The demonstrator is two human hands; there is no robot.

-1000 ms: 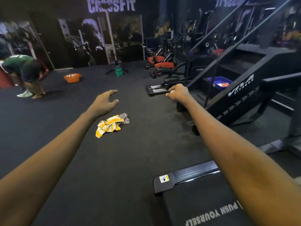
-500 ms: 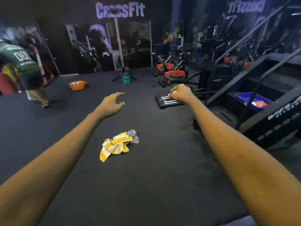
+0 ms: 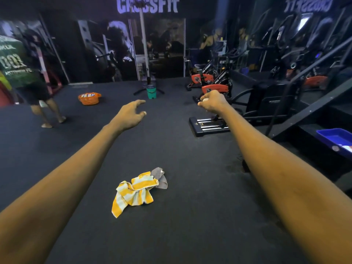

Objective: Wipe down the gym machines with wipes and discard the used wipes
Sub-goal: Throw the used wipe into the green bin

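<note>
Yellow-striped cloth [image 3: 133, 193] is sliding nearer, lying crumpled on the black floor [image 3: 190, 225] between both forearms, while the treadmill is dropping out at the near edge, so that machine is being left behind. Left hand [image 3: 131, 115] is reaching forward, fingers apart, empty. Right hand [image 3: 212, 101] is curling tight; whether it is clutching a wipe, I cannot tell. Orange spin bikes [image 3: 215, 88] are waiting far right, likely next.

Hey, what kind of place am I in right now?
A gym, probably a CrossFit-style one: large pale "CrossFit" lettering on the dark back wall, orange-and-black stationary exercise bikes at right, and a black stair-climbing machine on the far right.
</note>
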